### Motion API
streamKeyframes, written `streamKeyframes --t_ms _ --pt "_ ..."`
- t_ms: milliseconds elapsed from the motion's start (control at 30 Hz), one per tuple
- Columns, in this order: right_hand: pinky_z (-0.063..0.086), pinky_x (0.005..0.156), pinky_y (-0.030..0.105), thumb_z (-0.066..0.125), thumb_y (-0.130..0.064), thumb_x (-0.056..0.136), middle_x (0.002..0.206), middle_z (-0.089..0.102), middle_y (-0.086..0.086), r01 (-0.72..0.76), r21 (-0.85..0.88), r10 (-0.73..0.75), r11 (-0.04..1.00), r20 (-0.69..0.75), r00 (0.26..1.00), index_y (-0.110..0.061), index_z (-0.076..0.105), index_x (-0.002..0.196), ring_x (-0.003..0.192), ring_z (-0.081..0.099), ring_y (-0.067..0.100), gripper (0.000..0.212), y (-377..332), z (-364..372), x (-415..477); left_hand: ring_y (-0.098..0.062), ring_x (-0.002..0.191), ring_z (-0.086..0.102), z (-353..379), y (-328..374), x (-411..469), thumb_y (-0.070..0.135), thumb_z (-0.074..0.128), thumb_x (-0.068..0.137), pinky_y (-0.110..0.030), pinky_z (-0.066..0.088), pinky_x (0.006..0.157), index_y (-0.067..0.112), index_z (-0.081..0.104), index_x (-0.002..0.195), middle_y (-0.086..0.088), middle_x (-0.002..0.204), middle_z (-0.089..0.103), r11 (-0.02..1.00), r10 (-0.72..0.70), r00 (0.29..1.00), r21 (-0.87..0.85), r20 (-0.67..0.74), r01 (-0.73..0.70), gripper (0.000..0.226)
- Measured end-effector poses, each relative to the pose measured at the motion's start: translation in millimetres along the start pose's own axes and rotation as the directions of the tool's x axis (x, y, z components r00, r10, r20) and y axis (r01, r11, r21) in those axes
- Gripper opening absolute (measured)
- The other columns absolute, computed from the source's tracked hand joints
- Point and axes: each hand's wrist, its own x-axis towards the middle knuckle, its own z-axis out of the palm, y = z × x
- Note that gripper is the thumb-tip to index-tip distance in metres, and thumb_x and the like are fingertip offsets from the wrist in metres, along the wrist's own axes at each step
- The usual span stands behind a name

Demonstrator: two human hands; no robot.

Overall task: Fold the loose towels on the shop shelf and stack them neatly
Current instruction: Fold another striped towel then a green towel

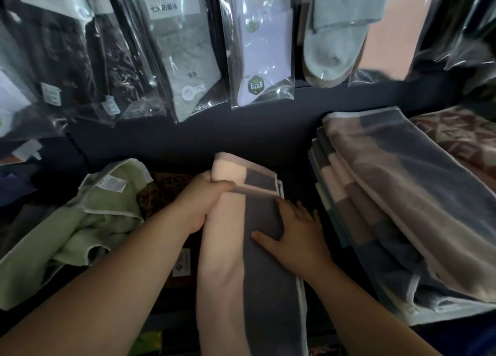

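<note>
1. We see the pink and grey towel lying in a long, narrow fold in the middle of the shelf. It runs from the front edge toward the back, with its pink band on the left and its grey band on the right.
2. The left hand grips the far end of this towel, where the cloth is turned back on itself. The thumb lies across the top of the fold and the fingers curl around the pink edge.
3. The right hand lies flat on the grey band just nearer than the fold. Its fingers are straight and spread, the palm presses down, and it holds nothing.
4. Toward the left edge of the shelf we see a loose green towel, crumpled and unfolded, with a white label showing on its upper part.
5. Between the green towel and the left hand a dark spotted cloth shows underneath.
6. Toward the right edge stands a stack of folded towels in grey, pink and brown bands. It is near the towel in hand but apart from it.
7. Beyond that stack, at the back right corner, lies a brown patterned cloth.
8. Above the back edge hang sock packets in clear plastic sleeves, in a row across the wall.
</note>
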Motion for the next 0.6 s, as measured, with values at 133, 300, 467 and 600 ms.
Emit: streamKeyframes --t_ms 133,300,467,600 --pt "0.027 0.120 0.052 0.059 -0.085 0.066 0.148 0.052 -0.011 0.008 0.134 -0.007 0.991 -0.005 1.000 -0.043 0.023 0.153 0.138 0.046 0.020 0.104 -2.8 0.6 -1.6 -0.016 0.100 0.072 -9.7 0.3 -29.3 0.013 0.067 0.096 -0.033 0.057 0.085 0.027 0.067 0.123 0.001 0.109 0.076 0.992 0.125 0.992 -0.019 -0.008 -0.125 0.031" --pt "0.048 0.090 0.028 0.086 -0.045 0.075 0.128 0.060 -0.007 -0.106 0.472 0.092 0.875 0.053 0.994 -0.032 0.001 0.161 0.121 0.059 0.018 0.122 -15.9 -6.6 -12.9 -0.017 0.102 0.072 -22.0 -7.1 -59.8 0.015 0.065 0.098 -0.034 0.057 0.088 0.027 0.066 0.123 0.002 0.110 0.076 0.984 0.169 0.984 -0.047 -0.061 -0.172 0.028" --pt "0.054 0.101 0.042 0.095 -0.051 0.056 0.136 0.061 -0.009 -0.190 0.742 0.124 0.643 0.144 0.982 -0.030 0.030 0.157 0.122 0.062 0.017 0.122 -32.8 -18.0 -41.2 -0.019 0.103 0.073 -34.8 0.2 -96.4 0.009 0.064 0.097 -0.035 0.056 0.089 0.019 0.071 0.116 -0.002 0.108 0.078 0.948 0.243 0.968 -0.195 -0.066 -0.251 0.022" --pt "0.057 0.092 0.046 0.086 -0.026 0.069 0.116 0.075 0.007 -0.162 0.848 0.007 0.505 0.184 0.983 -0.016 0.070 0.121 0.107 0.072 0.026 0.055 -46.9 -37.6 -73.6 -0.018 0.100 0.073 -44.3 9.6 -127.0 0.006 0.061 0.097 -0.034 0.058 0.088 0.017 0.070 0.115 -0.002 0.107 0.078 0.895 0.303 0.950 -0.319 -0.076 -0.311 0.023"
